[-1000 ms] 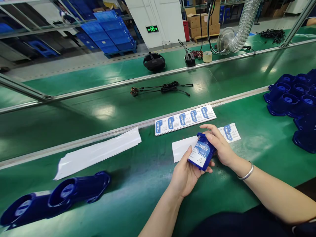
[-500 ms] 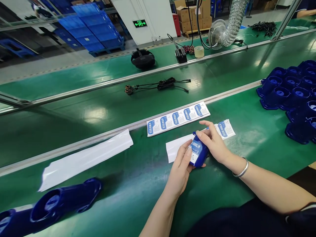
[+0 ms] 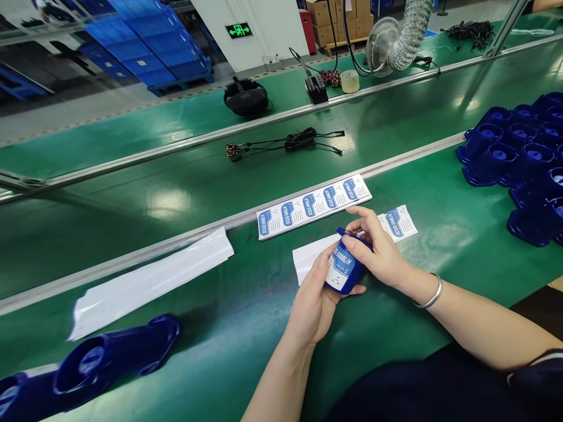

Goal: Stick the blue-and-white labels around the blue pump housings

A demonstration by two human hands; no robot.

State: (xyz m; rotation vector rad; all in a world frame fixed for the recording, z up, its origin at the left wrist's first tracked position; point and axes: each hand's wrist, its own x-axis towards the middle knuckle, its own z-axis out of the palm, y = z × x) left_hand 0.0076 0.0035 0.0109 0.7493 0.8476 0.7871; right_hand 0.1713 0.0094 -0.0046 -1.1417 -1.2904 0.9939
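Both my hands hold one blue plastic housing point(image 3: 341, 269) with a blue-and-white label on its side, just above the green bench. My left hand point(image 3: 314, 299) cups it from below, fingers curled round it. My right hand point(image 3: 380, 252) presses on its labelled top and right side with closed fingers; a silver bangle sits on that wrist. Under the hands lies a white backing strip point(image 3: 308, 261) that ends in one remaining label point(image 3: 398, 223). A full strip of blue-and-white labels point(image 3: 312, 206) lies just beyond, along the metal rail.
A pile of blue housings point(image 3: 523, 158) fills the right side. Two more housings point(image 3: 109, 357) lie at the lower left beside an empty white backing strip point(image 3: 149, 281). On the conveyor belt beyond the rail lies a black cable bundle point(image 3: 285, 143). A headset, tape roll and duct stand farther back.
The housing has been turned in my hands, so its label faces more upward and left. My right fingers have slid across the label. The view has shifted slightly to the right.
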